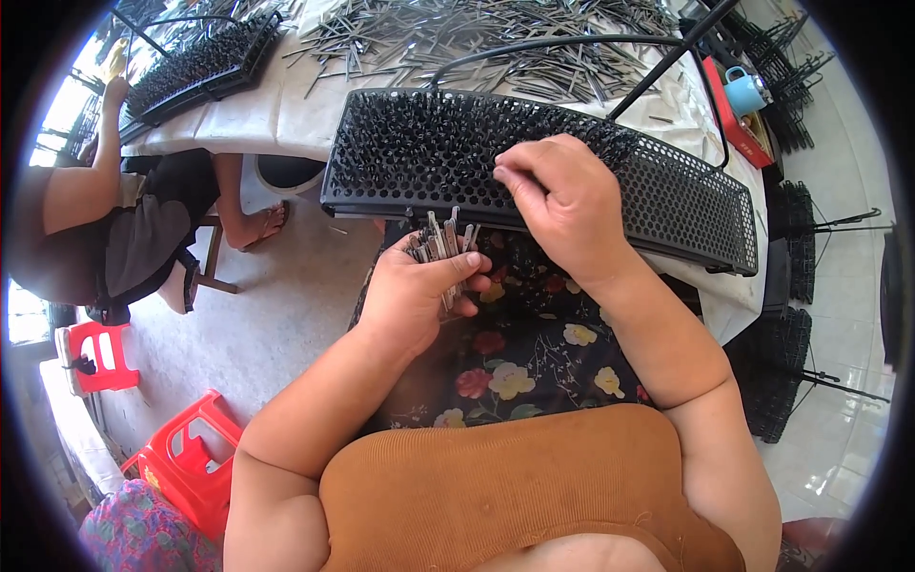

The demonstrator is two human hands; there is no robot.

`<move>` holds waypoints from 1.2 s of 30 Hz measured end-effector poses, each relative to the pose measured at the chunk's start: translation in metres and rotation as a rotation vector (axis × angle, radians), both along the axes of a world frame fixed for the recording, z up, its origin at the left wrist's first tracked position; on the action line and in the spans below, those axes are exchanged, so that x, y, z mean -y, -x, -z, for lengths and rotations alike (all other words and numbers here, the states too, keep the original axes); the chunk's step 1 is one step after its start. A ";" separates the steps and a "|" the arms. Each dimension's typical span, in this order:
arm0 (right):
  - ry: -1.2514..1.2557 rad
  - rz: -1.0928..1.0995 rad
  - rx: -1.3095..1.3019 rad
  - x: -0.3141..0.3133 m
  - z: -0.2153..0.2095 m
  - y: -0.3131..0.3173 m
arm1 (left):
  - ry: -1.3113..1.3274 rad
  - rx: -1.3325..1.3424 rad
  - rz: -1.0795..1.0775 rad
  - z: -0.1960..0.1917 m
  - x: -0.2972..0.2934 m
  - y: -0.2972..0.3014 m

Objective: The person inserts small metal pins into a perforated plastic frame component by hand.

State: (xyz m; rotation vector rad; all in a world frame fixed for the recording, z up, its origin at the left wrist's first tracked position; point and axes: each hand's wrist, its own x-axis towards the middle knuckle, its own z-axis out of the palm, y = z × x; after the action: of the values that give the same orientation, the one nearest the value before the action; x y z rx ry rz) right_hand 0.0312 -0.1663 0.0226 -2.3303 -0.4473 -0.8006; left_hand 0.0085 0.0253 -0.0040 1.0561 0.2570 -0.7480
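Metal strips (443,240): likely light, stiff, slippery; pinch mid-length. Clamped in left grip (412,284); right grip (570,195) together, above rack (684,208).

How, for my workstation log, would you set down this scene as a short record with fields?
left hand: holds a bundle of thin flat strips
right hand: over the black perforated rack, pinched; whether it holds anything is unclear
rack fill: dark upright pieces crowd the left part; open holes show at right
beyond rack: loose strips heaped on white table cover
upper left: co-worker beside second rack
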 end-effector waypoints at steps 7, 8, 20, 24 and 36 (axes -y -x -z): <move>-0.196 -0.093 -0.460 -0.018 -0.018 0.033 | 0.076 0.001 -0.021 0.000 -0.004 0.002; -0.374 -0.107 -0.722 -0.020 -0.022 0.037 | 0.093 0.035 -0.009 -0.002 -0.003 0.003; -0.526 0.053 -0.218 0.000 0.000 0.019 | -0.024 0.004 0.078 0.000 -0.003 0.001; -0.452 0.100 -0.158 0.005 0.009 0.013 | -0.065 0.003 0.099 0.002 0.002 0.003; 0.073 -0.091 0.085 0.001 0.003 0.005 | -0.076 0.012 0.145 0.001 0.003 0.003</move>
State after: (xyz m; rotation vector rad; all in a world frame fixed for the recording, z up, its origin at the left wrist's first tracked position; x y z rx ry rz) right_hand 0.0260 -0.1671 0.0196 -2.3306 -0.6240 -0.8545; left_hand 0.0060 0.0225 -0.0053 1.1599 0.2012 -0.8669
